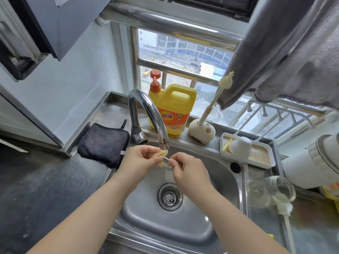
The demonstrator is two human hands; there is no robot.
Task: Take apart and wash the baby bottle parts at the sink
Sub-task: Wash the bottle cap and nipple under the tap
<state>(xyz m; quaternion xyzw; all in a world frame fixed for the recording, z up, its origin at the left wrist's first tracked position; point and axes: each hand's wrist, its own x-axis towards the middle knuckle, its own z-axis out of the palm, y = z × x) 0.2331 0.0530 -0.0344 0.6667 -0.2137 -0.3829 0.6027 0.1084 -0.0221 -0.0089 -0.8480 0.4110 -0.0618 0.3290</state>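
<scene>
Head view: left hand pinches yellowish part; right hand pinches thin stick; detergent jug reads "KEON".

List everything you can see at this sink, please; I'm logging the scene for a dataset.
Faucet: one, chrome, behind basin.
Sink: one, steel, drain strainer centre.
Detergent jug: one, yellow, orange pump, on windowsill.
Brush in holder: one, cream, right of jug.
Cloth: one, dark, left of faucet.
Tray: one, white, right ledge.
Glass bottle: one, clear, lying right of sink.
Long brush: one, white, beside bottle.
Nipple part: one, yellowish, under spout.
Left hand: holds nipple part.
Right hand: fingers pinch thin stick.
</scene>
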